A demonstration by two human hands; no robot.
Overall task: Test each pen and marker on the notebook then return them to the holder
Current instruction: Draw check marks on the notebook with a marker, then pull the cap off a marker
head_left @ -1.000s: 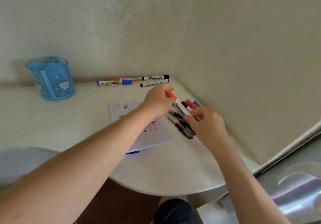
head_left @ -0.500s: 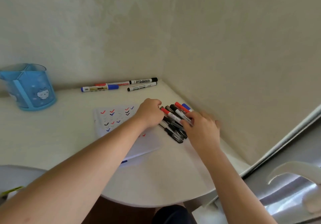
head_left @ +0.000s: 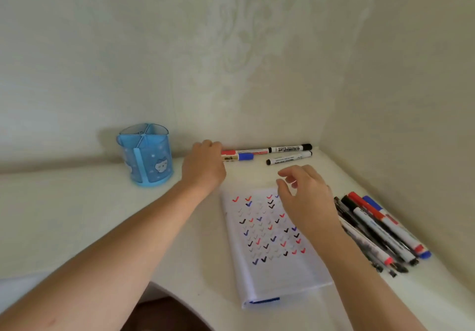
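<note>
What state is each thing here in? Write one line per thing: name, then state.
Blue plastic cat-print pen holder: upright, no pens showing.
White notebook: flat, page full of ticks.
Four capped markers by the wall: lying down.
Bunch of pens and markers on the right: lying loose.
Left hand: over two marker ends, grip unclear.
Right hand: relaxed, holding nothing.

Beyond the notebook [head_left: 270, 266], the left hand [head_left: 204, 166] covers the left ends of the red marker [head_left: 246, 151] and blue marker [head_left: 240, 157]. Its fingertips are hidden, so the grip is unclear. The right hand [head_left: 305, 199] and its forearm hide the notebook's right edge, some ticks, and part of the pen pile [head_left: 380, 230] to the notebook's right. Barrel print on the black markers [head_left: 290, 148] beyond the notebook is too small to read. Both forearms are cut off at the bottom edge.
</note>
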